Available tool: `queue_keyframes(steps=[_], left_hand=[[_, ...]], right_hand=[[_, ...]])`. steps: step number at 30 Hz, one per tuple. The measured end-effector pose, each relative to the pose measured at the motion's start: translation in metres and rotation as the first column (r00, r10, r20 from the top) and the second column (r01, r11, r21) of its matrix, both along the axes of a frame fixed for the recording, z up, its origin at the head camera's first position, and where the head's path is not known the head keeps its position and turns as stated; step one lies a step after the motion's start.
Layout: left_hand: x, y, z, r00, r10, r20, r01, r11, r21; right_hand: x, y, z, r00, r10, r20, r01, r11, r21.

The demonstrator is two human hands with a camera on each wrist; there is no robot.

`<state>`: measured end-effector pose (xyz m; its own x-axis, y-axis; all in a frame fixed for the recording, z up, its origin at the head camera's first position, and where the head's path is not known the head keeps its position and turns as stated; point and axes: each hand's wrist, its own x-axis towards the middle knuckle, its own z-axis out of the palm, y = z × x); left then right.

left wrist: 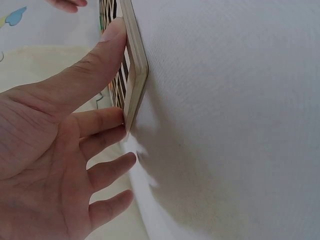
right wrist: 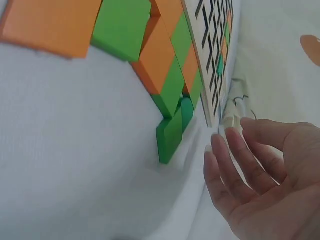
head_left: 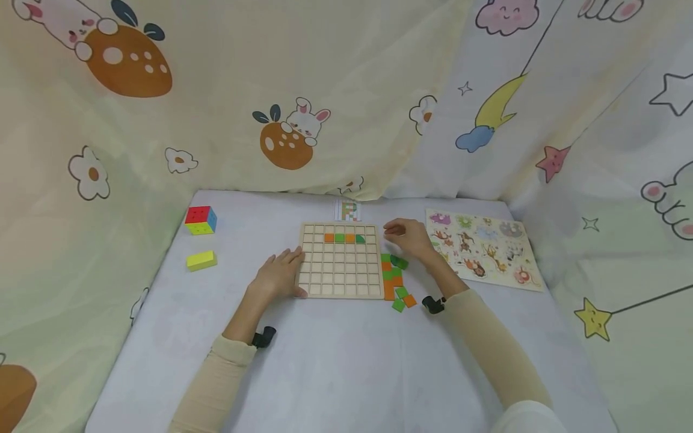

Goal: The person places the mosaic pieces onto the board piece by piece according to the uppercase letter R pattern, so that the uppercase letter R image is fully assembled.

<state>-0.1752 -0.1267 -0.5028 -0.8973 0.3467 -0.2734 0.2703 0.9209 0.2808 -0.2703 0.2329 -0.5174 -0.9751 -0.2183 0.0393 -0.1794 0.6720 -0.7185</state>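
A wooden grid board (head_left: 341, 273) lies on the white-covered table. Four pieces fill part of its second row from the top: orange and green squares (head_left: 339, 238), ending in a dark green round-edged piece (head_left: 360, 239). My left hand (head_left: 278, 275) touches the board's left edge near the front corner, thumb and fingers spread, as the left wrist view confirms. Over the table beyond the board's upper right, my right hand (head_left: 409, 238) hovers with fingers loosely bent; the right wrist view shows nothing in it. Loose orange and green tiles (right wrist: 172, 132) lie below it, beside the board's right edge.
A small pattern card (head_left: 349, 211) lies behind the board. To the right is an animal picture board (head_left: 487, 248). A colored cube (head_left: 200, 220) and a yellow block (head_left: 201, 260) stand at the left. Printed curtains (head_left: 216, 114) hang behind the table.
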Motion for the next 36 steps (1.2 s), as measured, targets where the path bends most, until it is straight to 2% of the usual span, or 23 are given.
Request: queue_keyframes(steps=[7,15,22,28,36], left_hand=[[-0.001,-0.001,-0.001,1.000,0.003,0.005,-0.003,1.000,-0.009],[0.000,-0.002,0.000,1.000,0.007,0.001,-0.007,1.000,0.004],[0.000,-0.001,0.000,1.000,-0.006,-0.002,0.006,1.000,0.001],[0.000,-0.001,-0.001,1.000,-0.010,0.000,0.010,1.000,-0.004],[0.001,-0.001,0.001,1.000,-0.009,0.000,0.009,1.000,-0.007]], right_hand=[[0.006,0.012,0.005,0.997,0.032,0.071,-0.034,0.999,0.036],[0.012,0.015,-0.001,0.987,0.097,0.130,-0.111,0.988,0.106],[0.018,0.011,-0.006,0.983,0.140,0.114,-0.155,0.979,0.131],[0.023,0.006,-0.004,0.983,0.124,0.135,-0.141,0.983,0.119],[0.018,0.003,-0.005,0.985,0.139,0.104,-0.153,0.978,0.143]])
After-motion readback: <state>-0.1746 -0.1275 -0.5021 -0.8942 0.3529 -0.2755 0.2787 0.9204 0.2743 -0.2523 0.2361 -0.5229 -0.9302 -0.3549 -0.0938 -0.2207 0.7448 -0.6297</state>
